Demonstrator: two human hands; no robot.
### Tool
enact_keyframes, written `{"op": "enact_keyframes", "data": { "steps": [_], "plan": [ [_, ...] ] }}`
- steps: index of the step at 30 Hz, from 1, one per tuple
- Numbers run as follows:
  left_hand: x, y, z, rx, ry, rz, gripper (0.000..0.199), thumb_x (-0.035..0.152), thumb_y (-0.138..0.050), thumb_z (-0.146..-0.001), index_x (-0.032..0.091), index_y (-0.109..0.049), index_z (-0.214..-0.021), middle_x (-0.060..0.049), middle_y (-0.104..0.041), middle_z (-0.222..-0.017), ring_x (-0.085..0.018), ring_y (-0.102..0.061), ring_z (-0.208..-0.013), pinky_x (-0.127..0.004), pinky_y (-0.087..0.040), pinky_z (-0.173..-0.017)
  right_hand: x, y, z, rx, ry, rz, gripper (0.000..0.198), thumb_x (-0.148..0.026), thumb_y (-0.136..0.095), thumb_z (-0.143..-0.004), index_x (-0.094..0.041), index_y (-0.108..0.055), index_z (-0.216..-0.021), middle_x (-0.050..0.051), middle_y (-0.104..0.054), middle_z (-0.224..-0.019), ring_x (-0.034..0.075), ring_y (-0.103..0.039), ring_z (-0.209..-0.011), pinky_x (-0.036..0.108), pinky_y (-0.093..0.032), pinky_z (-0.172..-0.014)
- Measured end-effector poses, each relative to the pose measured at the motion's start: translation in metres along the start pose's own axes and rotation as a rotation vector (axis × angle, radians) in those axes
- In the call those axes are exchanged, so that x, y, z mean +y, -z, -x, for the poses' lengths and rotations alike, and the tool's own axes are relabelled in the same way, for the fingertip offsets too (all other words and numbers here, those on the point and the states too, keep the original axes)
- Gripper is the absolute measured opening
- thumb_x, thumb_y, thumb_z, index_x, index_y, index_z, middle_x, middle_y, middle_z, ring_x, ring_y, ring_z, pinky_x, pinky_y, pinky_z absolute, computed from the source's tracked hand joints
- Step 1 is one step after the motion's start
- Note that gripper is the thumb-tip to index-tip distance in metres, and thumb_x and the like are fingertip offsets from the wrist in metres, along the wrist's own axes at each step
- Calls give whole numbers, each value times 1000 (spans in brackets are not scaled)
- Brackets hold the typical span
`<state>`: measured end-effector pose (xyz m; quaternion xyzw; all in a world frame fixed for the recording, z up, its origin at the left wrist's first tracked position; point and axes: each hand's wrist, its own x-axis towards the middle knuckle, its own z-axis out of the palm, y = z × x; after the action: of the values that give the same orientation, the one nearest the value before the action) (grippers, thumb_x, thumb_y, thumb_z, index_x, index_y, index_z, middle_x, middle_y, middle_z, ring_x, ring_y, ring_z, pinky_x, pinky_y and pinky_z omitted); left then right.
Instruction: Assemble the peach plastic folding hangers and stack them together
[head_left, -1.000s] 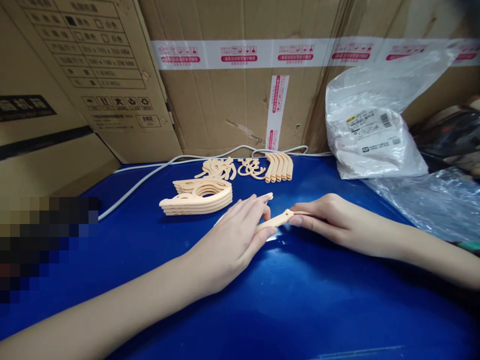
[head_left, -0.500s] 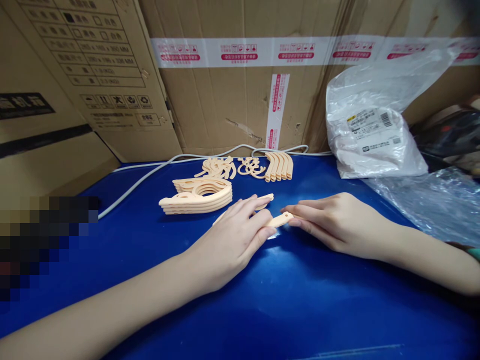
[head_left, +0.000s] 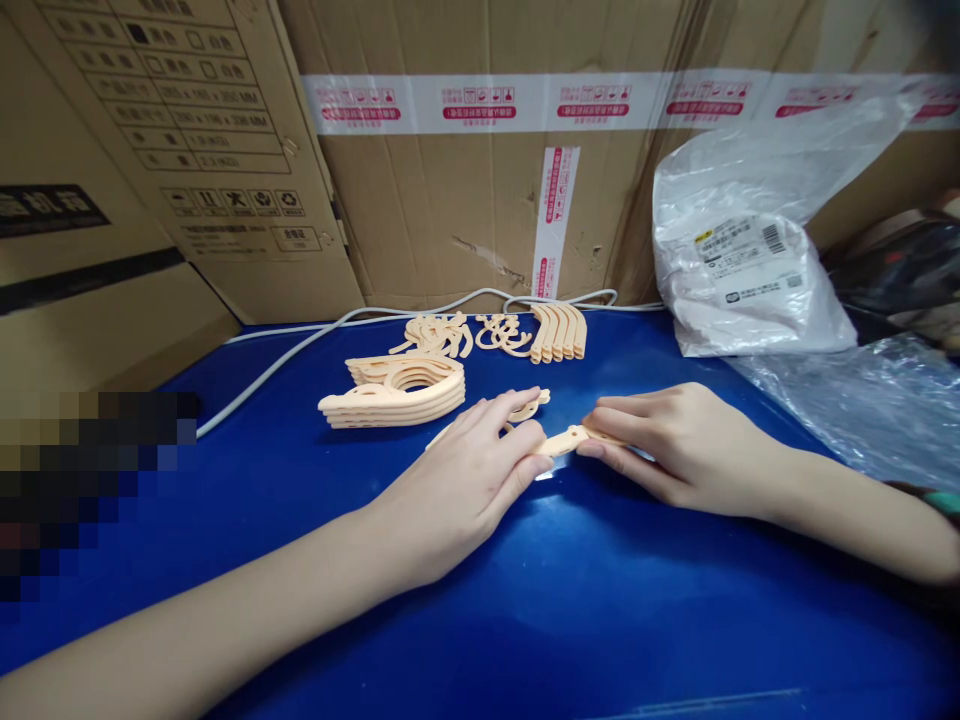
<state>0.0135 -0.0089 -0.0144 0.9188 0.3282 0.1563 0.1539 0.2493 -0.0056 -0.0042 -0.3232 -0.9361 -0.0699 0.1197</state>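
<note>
My left hand [head_left: 480,460] is closed over a beige plastic folding hanger [head_left: 561,442], low over the blue table. One end of the hanger, with a small hole in it, sticks out to the right past my thumb. My right hand [head_left: 667,440] pinches a slim beige hanger arm [head_left: 606,436] that meets this end. My fingers hide most of both pieces. Beyond my left fingertips a curved beige part [head_left: 534,404] shows, and I cannot tell whether it joins the held hanger.
Folded beige hangers [head_left: 397,405] lie stacked behind my left hand. Farther back are small loose parts [head_left: 435,335], several hooks [head_left: 501,335] and a row of curved arms [head_left: 559,332]. A white cable [head_left: 289,365], cardboard boxes [head_left: 450,200] and a plastic bag [head_left: 750,270] border the blue table [head_left: 600,620].
My right fingers have shifted slightly, and the slim arm now lies against the hanger's end, showing more of itself between my fingers. My left hand has stayed nearly still.
</note>
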Motion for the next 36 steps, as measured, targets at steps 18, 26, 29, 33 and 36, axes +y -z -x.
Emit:
{"op": "enact_keyframes", "data": {
  "steps": [18,26,29,33,36],
  "plan": [
    [-1,0,2,-7,-7,12,31,33,-26,-103,21,-54,-102,-6,-37,-149,-18,-30,-139,-41,-25,-115,1,-5,0,35,30,55,35,-31,-34,-99,-18,-52,-73,0,-52,-64,11,-46,-52,27,-30,-54],
    [-1,0,1,-12,-9,2,31,33,-27,-103,21,-56,-99,-5,-38,-148,-19,-34,-136,-40,-28,-114,1,-6,0,-9,-8,-70,31,-30,-39,-97,-18,-50,-71,-2,-49,-62,9,-42,-51,26,-27,-52],
    [-1,-1,1,-17,-10,-8,29,32,-28,-102,21,-55,-98,-6,-38,-148,-19,-33,-137,-41,-27,-115,2,-7,-1,-16,-17,-131,32,-31,-40,-97,-19,-48,-68,-3,-46,-60,9,-39,-49,26,-25,-51],
    [0,0,1,-28,-13,-7,27,30,-29,-102,21,-54,-97,-7,-38,-148,-20,-33,-138,-43,-26,-115,2,-8,-2,-11,-37,-167,37,-36,-42,-96,-19,-43,-63,-4,-43,-58,8,-37,-47,26,-24,-50],
    [1,0,0,-28,-12,-3,27,30,-30,-102,20,-54,-96,-8,-40,-147,-21,-34,-137,-44,-27,-115,2,-8,-2,-33,-58,-199,41,-41,-42,-96,-19,-42,-62,-4,-43,-58,8,-37,-47,26,-23,-50]
  ]
}}
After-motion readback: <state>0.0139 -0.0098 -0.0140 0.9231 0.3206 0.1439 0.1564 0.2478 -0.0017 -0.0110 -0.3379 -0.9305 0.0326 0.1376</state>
